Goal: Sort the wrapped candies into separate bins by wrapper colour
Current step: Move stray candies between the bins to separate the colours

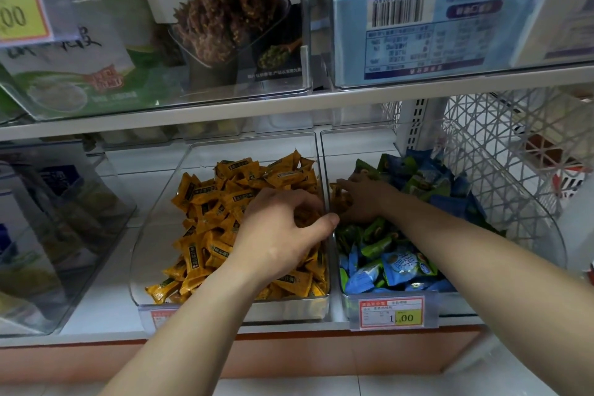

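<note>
— Saw the left hand (283, 235) clenched round a small clump of orange candies (209, 199), inside the orange bin (283, 307), tight against its right wall.

— Found the right hand (363, 199) just past that wall, in the neighbouring bin (350, 304), gripping more orange wrappers (340, 199) atop green and blue candies (379, 251).

— Noticed a white shelf (103, 305) beneath the orange bin and a second shelf board (225, 112) above it, stocked with boxes (225, 26) behind clear plastic.

— Spotted a white lattice basket (501, 145) well to the right of the orange bin, and a red-and-yellow price tag (390, 313) right of its front edge.

— Could not make out the left fingertips, tucked under the palm. Could not read the orange bin's own tag (160, 318) either, mostly behind the left forearm.

— Same for the print on the boxes above the orange bin: blurred, with the top labels cut off.
</note>
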Available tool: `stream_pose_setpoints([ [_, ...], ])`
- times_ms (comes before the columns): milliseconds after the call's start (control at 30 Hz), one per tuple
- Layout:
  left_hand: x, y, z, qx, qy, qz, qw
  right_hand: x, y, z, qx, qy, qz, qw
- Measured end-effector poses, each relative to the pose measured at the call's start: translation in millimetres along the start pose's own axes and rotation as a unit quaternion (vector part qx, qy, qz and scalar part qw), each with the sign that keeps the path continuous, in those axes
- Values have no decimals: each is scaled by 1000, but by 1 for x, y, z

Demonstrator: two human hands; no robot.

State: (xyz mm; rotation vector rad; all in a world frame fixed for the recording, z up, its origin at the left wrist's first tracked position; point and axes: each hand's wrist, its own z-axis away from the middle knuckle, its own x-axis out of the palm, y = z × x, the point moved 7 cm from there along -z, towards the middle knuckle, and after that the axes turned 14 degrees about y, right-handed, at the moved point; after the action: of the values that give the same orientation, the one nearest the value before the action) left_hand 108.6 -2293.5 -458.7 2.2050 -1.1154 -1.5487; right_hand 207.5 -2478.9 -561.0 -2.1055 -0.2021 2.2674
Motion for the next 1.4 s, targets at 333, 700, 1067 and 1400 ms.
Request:
stream_pose_setpoints([
  [333,0,0,0,-20,16,-12,1000,3,-16,-4,-48,-8,-36,998],
  [700,0,-2,0,-19,11,-2,1000,-27,-8,8,-19,144,-300,943],
  [1067,-4,11,-2,-8,32,-14,999,-99,23,64,97,209,-562,795],
  [1400,40,112,24,136,52,-55,988,-95,23,153,182,228,-731,617],
])
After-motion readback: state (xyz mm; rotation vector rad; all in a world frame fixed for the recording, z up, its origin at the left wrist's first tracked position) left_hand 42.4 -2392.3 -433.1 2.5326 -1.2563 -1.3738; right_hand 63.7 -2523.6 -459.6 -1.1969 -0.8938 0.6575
